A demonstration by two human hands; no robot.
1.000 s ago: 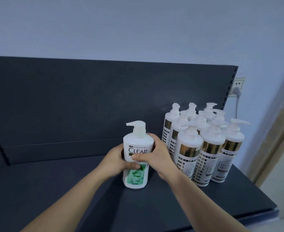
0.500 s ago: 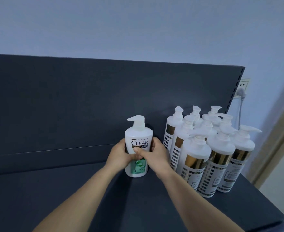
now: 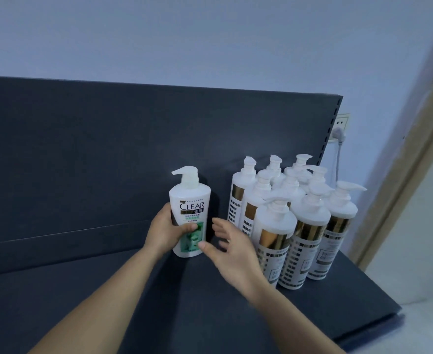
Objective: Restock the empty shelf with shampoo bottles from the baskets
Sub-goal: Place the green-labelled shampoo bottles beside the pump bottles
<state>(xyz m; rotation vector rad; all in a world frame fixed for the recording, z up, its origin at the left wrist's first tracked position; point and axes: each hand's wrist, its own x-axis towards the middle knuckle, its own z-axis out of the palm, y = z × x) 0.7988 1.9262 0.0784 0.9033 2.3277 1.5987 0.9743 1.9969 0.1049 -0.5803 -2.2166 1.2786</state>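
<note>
A pump bottle [image 3: 190, 208] stands upright on the shelf [image 3: 108, 290], near the back panel [image 3: 108, 149]. To its right, apart from it, a cluster of bottles [image 3: 297, 226] stands in rows at the shelf's right end. The left hand [image 3: 164, 231] grips the pump bottle from the left. The right hand [image 3: 230, 249] is between it and the cluster. A wall socket [image 3: 341, 122] is beyond the panel's right edge.

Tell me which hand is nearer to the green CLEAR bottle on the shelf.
Left. The left hand grips the CLEAR bottle around its lower body. The right hand is open just right of it, only its thumb near the base.
</note>
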